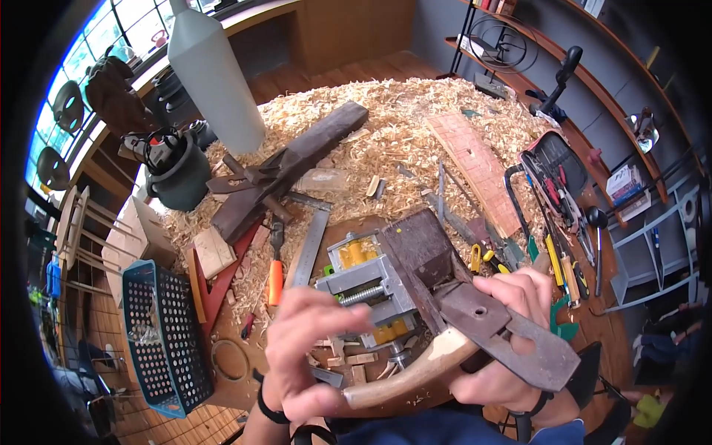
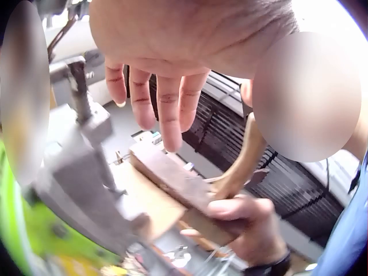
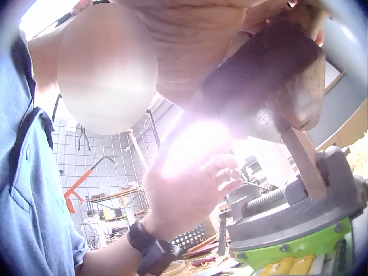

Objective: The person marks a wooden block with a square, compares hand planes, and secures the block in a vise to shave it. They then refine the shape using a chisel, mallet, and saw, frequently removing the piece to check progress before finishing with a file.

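Observation:
My right hand (image 1: 493, 389) grips a dark wooden hand plane (image 1: 423, 248), tilted up over the bench. A slotted metal plane iron (image 1: 545, 360) lies along its top, and a pale curved wooden handle (image 1: 423, 368) sticks out sideways. Close to that handle's end is my left hand (image 1: 308, 345), fingers spread loosely; in the left wrist view its fingers (image 2: 167, 106) hang straight, holding nothing. Below the plane stands a grey metal vise (image 1: 363, 285) with yellow parts and a green base. The right wrist view shows a thin wood strip (image 3: 305, 164) at the vise jaws.
Shavings (image 1: 400, 111) cover the bench's far side. A second dark plane (image 1: 297, 163), a white bottle (image 1: 215, 81) and a reddish board (image 1: 475, 170) lie or stand there. To the left are an orange-handled chisel (image 1: 275, 278) and a teal basket (image 1: 159, 341); saws and hand tools (image 1: 556, 252) are on the right.

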Available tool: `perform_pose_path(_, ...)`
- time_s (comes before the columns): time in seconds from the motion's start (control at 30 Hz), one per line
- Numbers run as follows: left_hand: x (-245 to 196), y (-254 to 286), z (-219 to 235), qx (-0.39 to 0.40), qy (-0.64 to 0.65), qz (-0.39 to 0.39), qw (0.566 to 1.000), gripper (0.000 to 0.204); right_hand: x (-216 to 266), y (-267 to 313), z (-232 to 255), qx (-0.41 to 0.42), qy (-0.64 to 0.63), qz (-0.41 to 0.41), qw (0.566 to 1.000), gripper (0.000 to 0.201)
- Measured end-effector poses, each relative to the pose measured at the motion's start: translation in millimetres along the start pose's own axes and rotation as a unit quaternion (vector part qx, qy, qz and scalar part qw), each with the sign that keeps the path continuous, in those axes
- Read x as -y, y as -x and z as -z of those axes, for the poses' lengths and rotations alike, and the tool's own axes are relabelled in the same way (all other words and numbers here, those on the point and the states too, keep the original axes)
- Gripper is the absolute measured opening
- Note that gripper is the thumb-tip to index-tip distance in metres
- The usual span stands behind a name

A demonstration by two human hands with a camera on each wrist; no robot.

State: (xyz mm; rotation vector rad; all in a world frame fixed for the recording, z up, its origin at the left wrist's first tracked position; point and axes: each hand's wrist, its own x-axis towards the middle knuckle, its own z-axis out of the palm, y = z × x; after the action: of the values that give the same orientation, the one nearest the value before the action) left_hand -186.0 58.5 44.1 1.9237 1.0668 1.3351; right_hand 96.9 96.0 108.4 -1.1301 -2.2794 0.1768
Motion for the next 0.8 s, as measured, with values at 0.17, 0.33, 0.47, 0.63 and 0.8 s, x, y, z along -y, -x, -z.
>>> perform_pose_path(0.17,8,-20,-12,0.079,-0.376,0.032,0.923,0.094,3,4,-3,-0.02,0.002,-0.041,0.999,0.06)
perform_pose_path(0.33,4,-32,-30,0.091,-0.42,0.138,0.892,0.105,-7,-2,6,0.019,-0.004,0.004,1.0,0.062)
perform_pose_path(0.47,12,-35,-31,0.099,-0.408,0.121,0.899,0.101,-13,1,10,0.031,-0.043,-0.013,0.999,0.061)
perform_pose_path(0.63,14,-38,-29,0.101,-0.399,0.11,0.905,0.1,-23,5,3,0.034,0.036,0.09,0.995,0.085)
perform_pose_path(0.8,14,-38,-27,0.11,-0.391,0.119,0.906,0.098,-20,2,3,0.023,-0.039,0.017,0.999,0.068)
